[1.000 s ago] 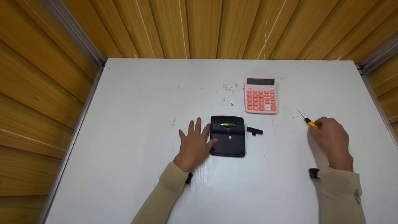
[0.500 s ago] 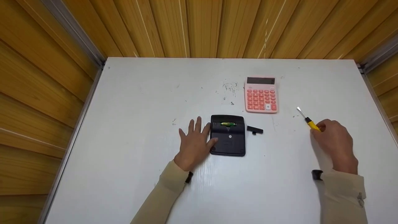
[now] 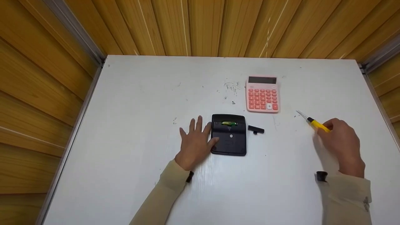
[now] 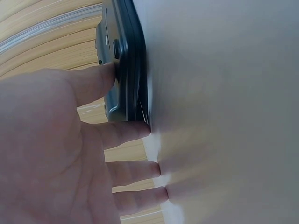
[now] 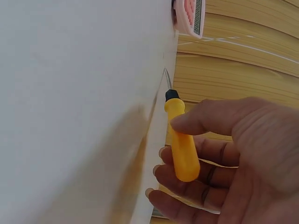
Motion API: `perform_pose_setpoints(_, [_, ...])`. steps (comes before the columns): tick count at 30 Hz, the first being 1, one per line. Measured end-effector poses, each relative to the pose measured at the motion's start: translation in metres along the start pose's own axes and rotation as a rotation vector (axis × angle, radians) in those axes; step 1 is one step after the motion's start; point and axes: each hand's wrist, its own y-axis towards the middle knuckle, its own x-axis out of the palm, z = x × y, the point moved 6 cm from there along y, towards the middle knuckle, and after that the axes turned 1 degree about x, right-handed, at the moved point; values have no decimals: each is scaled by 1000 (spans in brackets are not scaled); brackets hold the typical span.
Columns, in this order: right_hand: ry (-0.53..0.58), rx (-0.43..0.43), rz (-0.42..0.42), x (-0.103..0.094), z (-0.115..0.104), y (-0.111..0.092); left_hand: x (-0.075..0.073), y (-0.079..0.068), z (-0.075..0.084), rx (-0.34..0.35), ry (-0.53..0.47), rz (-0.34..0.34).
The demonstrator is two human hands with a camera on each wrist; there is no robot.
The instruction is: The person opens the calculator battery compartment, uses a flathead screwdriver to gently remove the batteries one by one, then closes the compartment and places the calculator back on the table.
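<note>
A dark calculator [image 3: 229, 145] lies face down, its battery slot uncovered and a green battery [image 3: 229, 123] showing in it. My left hand [image 3: 195, 145] rests beside its left side with the fingers spread. The left thumb lies on the calculator's back edge, and the left wrist view shows the index fingertip by its rim. To the right, my right hand [image 3: 342, 142] pinches a yellow-handled screwdriver [image 5: 184, 154] between thumb and fingers. Its metal tip points up and left, close over the table. The small black battery cover [image 3: 256, 129] lies just right of the calculator.
A pink calculator [image 3: 262, 95] lies face up behind the dark one, toward the right. All of it stands on a white table [image 3: 140, 103] with scuff marks, walled by wood-patterned panels [image 3: 203, 28] at the back and sides.
My right hand has shifted right and a little toward me, and more of the screwdriver's yellow handle shows. The left hand stays on the dark calculator.
</note>
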Motion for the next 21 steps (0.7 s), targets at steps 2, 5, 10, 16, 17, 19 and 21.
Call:
perform_pose_setpoints(2, [12, 4, 21, -5, -3, -2, -1, 0, 0, 0, -4, 0])
perform_pose_setpoints(5, [44, 0, 52, -14, -9, -4, 0, 0, 0, -4, -6, -7])
perform_pose_setpoints(10, [85, -21, 124, -24, -20, -9, 1, 1, 0, -6, -11, -20])
perform_pose_setpoints(16, [145, -78, 245, -32, -35, -11, 1, 1, -1, -15, 2, -22])
perform_pose_setpoints(17, [159, -82, 256, -33, -37, -11, 1, 1, -1, -15, 10, -24])
perform_pose_setpoints(19, [188, -86, 264, -33, -38, -11, 1, 1, -1, -15, 21, -27])
perform_pose_setpoints(21, [209, -87, 266, -33, -38, -10, 1, 1, -1, -15, 27, -32])
